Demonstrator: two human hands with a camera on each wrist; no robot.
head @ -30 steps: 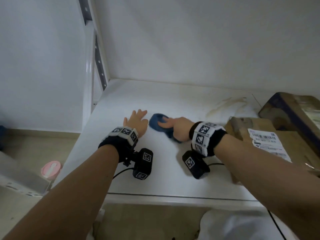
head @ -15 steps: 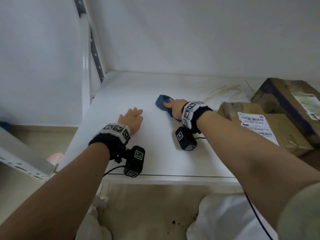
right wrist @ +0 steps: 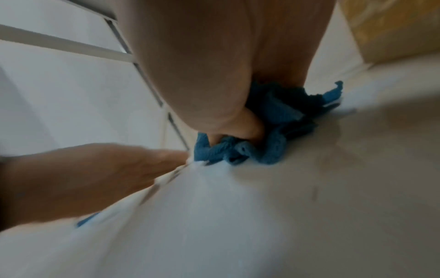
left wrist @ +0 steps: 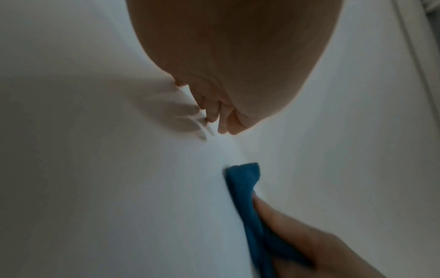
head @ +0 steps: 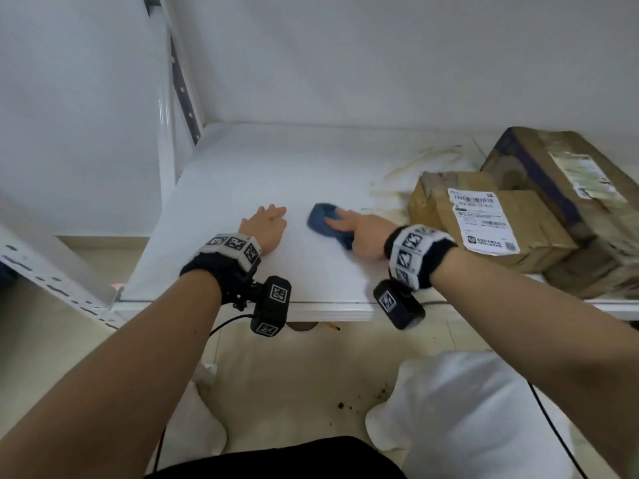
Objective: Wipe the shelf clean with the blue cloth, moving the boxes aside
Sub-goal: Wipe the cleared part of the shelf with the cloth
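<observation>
A crumpled blue terry cloth [head: 326, 224] is gripped under the right hand [head: 364, 233], index finger stretched along its top, and pressed onto the white laminate shelf board [head: 276, 167]. Just beside it, the left hand [head: 267, 228] is laid flat on the board, fingers relaxed and holding nothing. A small brown cardboard box bearing a white shipping label [head: 491, 219] is seen to the right, touching a larger taped brown carton [head: 567, 188]. Brownish streaks [head: 428, 159] are visible toward the back, and a grey slotted metal upright [head: 181, 84] at the rear left corner.
</observation>
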